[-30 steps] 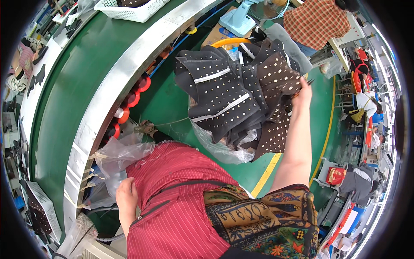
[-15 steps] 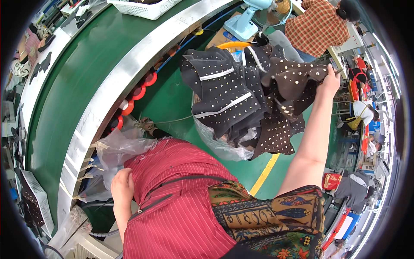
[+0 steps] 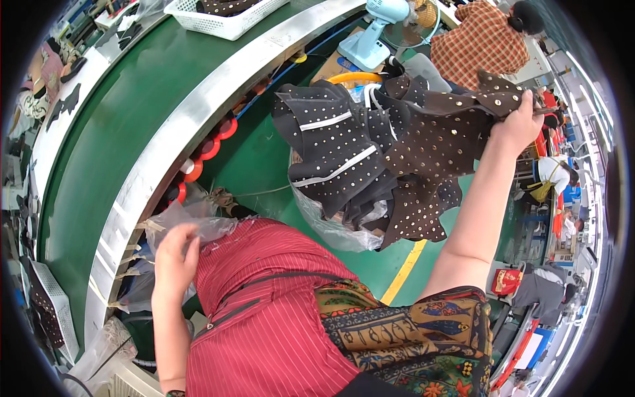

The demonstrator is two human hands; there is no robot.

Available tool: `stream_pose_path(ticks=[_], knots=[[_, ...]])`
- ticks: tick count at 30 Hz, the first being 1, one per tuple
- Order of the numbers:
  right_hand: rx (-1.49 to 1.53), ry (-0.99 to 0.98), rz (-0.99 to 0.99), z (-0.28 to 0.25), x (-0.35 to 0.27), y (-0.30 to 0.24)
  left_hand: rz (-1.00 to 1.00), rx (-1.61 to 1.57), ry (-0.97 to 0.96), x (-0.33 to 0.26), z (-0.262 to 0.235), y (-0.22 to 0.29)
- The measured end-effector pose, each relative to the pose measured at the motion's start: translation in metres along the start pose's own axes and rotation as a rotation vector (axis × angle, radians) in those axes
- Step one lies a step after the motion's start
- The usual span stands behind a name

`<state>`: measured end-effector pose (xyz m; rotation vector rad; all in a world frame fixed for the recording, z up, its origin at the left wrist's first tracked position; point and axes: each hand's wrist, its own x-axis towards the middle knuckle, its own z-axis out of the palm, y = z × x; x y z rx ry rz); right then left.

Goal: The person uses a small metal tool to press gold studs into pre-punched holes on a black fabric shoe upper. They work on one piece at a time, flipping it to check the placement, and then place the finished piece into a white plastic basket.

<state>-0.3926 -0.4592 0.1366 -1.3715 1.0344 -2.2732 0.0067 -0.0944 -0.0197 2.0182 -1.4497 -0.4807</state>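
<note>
My right hand (image 3: 521, 127), arm stretched out to the right, grips the edge of a dark brown dotted fabric piece (image 3: 440, 135). The piece hangs from the fingers toward the left, over a heap of similar cut pieces. In that heap lie black dotted fabric pieces (image 3: 334, 149) with white strips across them, on a clear plastic bag (image 3: 334, 228). My left hand (image 3: 175, 258) is raised at the left, fingers loosely bent and apart, with nothing visible in it. It is nearest to a crumpled clear plastic sheet (image 3: 188, 218) beside my red striped apron (image 3: 271, 298).
A curved green conveyor table (image 3: 126, 112) with a pale rim runs along the left. White baskets (image 3: 228, 23) with dotted pieces stand on it and at lower left. A light blue fan (image 3: 367, 43) stands beyond the heap; a person in a checked shirt (image 3: 473, 43) sits at far right.
My right hand has moved slightly right and down, drawing the brown piece out straighter across the heap. My left hand has risen and shifted a little to the left.
</note>
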Motion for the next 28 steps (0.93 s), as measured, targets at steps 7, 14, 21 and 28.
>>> stream_pose_path(ticks=[7, 14, 21, 28], knots=[[0.177, 0.069, 0.025, 0.003, -0.033, -0.024, 0.601, -0.135, -0.099, 0.101, 0.01, 0.142], [0.132, 0.013, -0.287, -0.001, -0.057, -0.082, 0.783, -0.234, -0.134, 0.135, 0.086, 0.226], [0.069, 0.176, -0.475, -0.008, -0.056, -0.112, 0.726, -0.227, -0.1, 0.134, 0.106, 0.272], [-0.32, 0.398, -0.513, -0.012, -0.093, -0.121, 0.612, -0.589, -0.593, 0.109, 0.117, 0.297]])
